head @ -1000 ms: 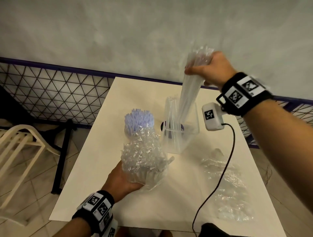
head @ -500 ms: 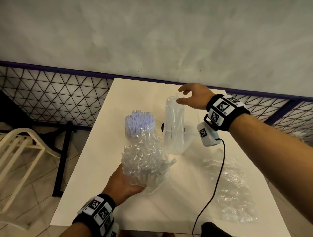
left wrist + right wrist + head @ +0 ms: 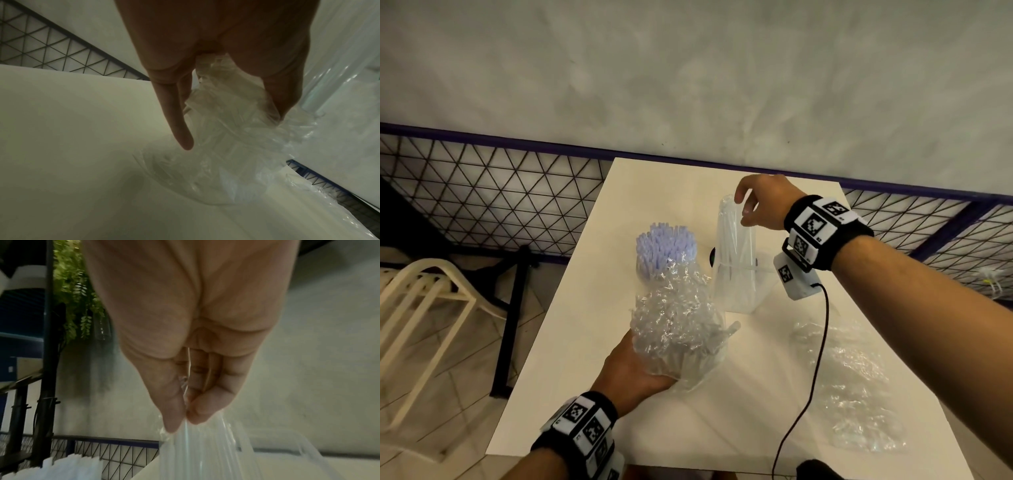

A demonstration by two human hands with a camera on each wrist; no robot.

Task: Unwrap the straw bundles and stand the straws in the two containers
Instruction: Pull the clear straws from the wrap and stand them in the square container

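Observation:
A clear square container [image 3: 739,294] stands mid-table with clear straws [image 3: 729,240] upright in it. My right hand [image 3: 743,204] hovers at their tops; in the right wrist view its thumb and fingers [image 3: 185,420] pinch the tips of the clear straws [image 3: 205,451]. To the left, pale purple straws [image 3: 666,243] stand in a second container, mostly hidden behind the wrap. My left hand [image 3: 643,370] grips a crumpled clear-wrapped straw bundle [image 3: 674,325] from below, tilted over the table; the wrap [image 3: 232,146] sits between the thumb and fingers.
A loose empty plastic wrapper [image 3: 852,387] lies on the white table [image 3: 571,377] at the right. A black cable [image 3: 815,359] hangs from my right wrist across it. A cream chair [image 3: 424,308] and a mesh fence [image 3: 482,192] stand left and behind.
My right hand lowered the clear straws into the clear container, let go, and now pinches their tops. The left hand and its bundle have stayed put.

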